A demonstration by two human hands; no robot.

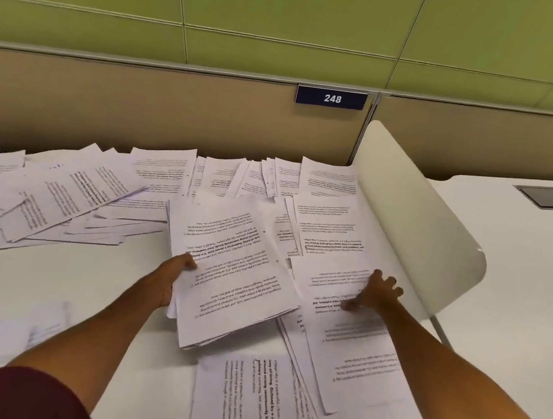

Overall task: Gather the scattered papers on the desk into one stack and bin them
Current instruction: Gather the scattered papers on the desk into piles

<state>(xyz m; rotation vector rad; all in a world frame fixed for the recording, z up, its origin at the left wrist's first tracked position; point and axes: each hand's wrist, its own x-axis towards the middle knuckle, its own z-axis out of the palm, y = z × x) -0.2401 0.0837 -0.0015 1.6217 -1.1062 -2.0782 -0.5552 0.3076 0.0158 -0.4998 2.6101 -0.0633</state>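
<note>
- Maroon short sleeves point(23, 394) sit at the bottom corners of my view, with both bare forearms reaching forward over the white bench point(53, 280).
- Between the arms, closest to me, lies a printed white sheet point(245, 409) with its text running sideways.
- On my left hand point(170, 280) the grip is closed around the edge of a thick stack of printed white papers point(233, 273), thumb on top, the stack tilted and overlapping other sheets.
- On my right hand point(375, 294) the grip is spread flat, fingers pressing on a loose printed page point(335, 285) just beside the stack; it clasps nothing.
- More scattered white papers point(62, 198) cover the bench's far side up to the beige partition point(142, 104).
- That partition carries a dark blue plate reading 248 point(331, 98).
- Touching the right-hand sheets is a curved white divider panel point(414, 225).
</note>
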